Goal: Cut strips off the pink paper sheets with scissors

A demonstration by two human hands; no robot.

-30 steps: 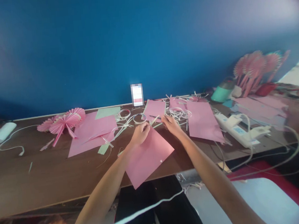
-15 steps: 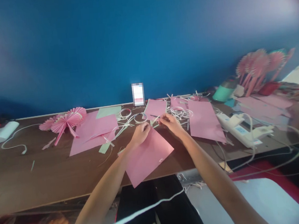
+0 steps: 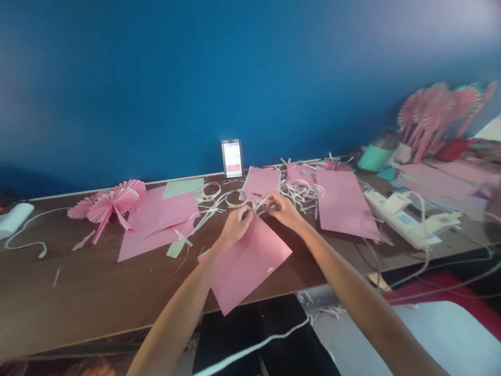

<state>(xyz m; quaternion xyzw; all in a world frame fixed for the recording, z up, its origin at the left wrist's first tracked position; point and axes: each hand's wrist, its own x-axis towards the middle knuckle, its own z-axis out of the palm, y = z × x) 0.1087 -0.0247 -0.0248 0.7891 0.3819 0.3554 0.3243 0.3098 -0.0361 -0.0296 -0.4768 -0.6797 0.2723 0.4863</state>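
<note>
A pink paper sheet (image 3: 251, 265) lies at an angle before me, its lower corner past the table's front edge. My left hand (image 3: 236, 225) is closed on its top corner, fingers pinched over the paper. Just to the right, my right hand (image 3: 286, 213) is curled, thumb and fingertips together by a thin pale strip (image 3: 264, 199) that runs towards the sheet's corner. How far the strip goes into the fingers is hard to see. Beyond the hands lie a smaller pink sheet (image 3: 262, 182) and a tape-like ring (image 3: 236, 197).
Folded pink paper fans (image 3: 113, 208) and pink sheets (image 3: 160, 220) lie left. To the right are tangled pale strips (image 3: 301, 190), another pink sheet (image 3: 345, 205), a power strip (image 3: 402, 220) with cables and a green cup (image 3: 374, 155). A phone (image 3: 232, 159) stands against the blue wall. Another person is at far right.
My right hand has shifted slightly, and the pale strip by its fingertips now shows raised in a small arc. My left hand and the pink sheet have stayed almost still.
</note>
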